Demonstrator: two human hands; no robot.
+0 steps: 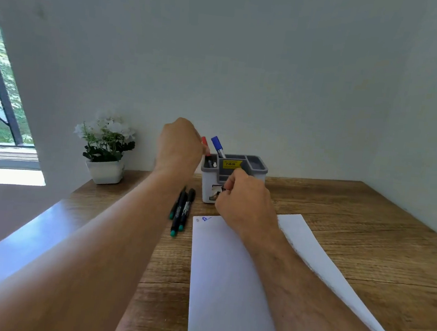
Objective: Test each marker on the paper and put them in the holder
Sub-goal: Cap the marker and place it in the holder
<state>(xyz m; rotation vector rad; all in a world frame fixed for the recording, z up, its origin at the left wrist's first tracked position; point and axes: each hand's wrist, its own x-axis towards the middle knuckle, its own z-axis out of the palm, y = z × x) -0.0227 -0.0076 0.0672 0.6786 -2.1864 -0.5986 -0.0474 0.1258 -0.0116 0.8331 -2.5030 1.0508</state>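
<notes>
Curled around the red marker [205,145], the left hand [179,145] grips it at centre frame, just above the left end of the holder [233,176]. Only the marker's red top and a short length below show past the knuckles; the lower barrel points into the leftmost compartment. Judged from this, the marker is being lowered into that slot, held from the side so the tip enters first.

Order of items, left to right:

1. Potted plant [105,149], left of centre against the wall, well apart from the work area.
2. Three markers [181,209] with green ends, lying side by side on the table [365,233] just below the left forearm and left of the paper. They lie within reach, probably awaiting test.
3. Holder, centre frame, near the wall. A blue marker [218,146] stands tilted in the left compartment, cap up. A yellow label sits on the middle section.
4. Right hand [243,199], fingers curled in front of the holder's front wall. It appears to pinch a small dark item; what it is cannot be told. The hand may also be steadying the holder during insertion.
5. Paper [227,286], lower centre, running toward the bottom edge. A small blue scribble marks its upper left corner, so at least one test is done.
</notes>
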